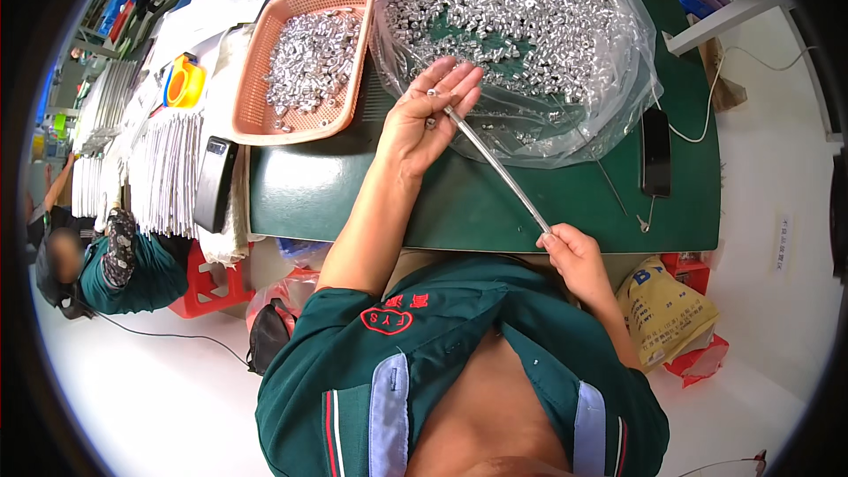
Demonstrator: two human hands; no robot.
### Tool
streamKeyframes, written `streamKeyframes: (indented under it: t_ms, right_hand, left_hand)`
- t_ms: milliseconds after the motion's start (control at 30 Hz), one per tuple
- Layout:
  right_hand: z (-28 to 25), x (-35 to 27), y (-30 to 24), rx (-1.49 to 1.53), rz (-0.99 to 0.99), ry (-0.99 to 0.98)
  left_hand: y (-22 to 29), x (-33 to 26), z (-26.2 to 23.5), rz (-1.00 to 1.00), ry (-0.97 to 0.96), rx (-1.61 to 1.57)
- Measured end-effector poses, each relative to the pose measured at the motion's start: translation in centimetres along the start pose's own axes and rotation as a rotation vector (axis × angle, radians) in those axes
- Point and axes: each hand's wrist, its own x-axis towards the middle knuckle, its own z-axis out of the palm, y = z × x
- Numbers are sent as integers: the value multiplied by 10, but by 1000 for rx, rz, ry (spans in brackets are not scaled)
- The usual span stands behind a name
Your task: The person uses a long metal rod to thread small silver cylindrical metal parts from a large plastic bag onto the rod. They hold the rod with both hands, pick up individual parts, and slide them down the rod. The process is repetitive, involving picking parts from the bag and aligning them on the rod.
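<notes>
My left hand [422,124] is turned palm up over the front of the clear plastic bag [565,143]. A few small silver metal sleeves [431,122] lie in its palm and by the thumb, while its fingertips stretch forward. A slim silver metal rod [499,166] slants from this hand down to the right. My right hand [574,254] is closed around the rod's lower end, at the table's near edge. The rod's upper end meets the left hand's fingers; whether a sleeve sits on that tip I cannot tell. Loose silver sleeves [565,44] fill much of the bag.
Left of the bag, an orange basket [250,79] holds more sleeves on the green table [309,203]. A black phone-like device [655,155] lies at the right, a black phone [215,184] at the left near stacked white bundles [168,168]. A co-worker [132,269] sits at far left.
</notes>
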Motion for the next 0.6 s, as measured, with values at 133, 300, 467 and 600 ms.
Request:
streamKeyframes:
  t_ms: [133,300,467,600]
  right_hand:
    - [1,2,2,-3,8,4]
    - [4,1,8,-90,-13,73]
    - [7,1,9,-191,-74,123]
    - [13,2,2,-353,-262,255]
  left_hand:
    - [-4,1,-4,-28,-14,-41]
    - [-8,1,-5,-67,27,-97]
    - [-7,1,-5,-43,43,9]
    - [-14,-4,-3,73,91,325]
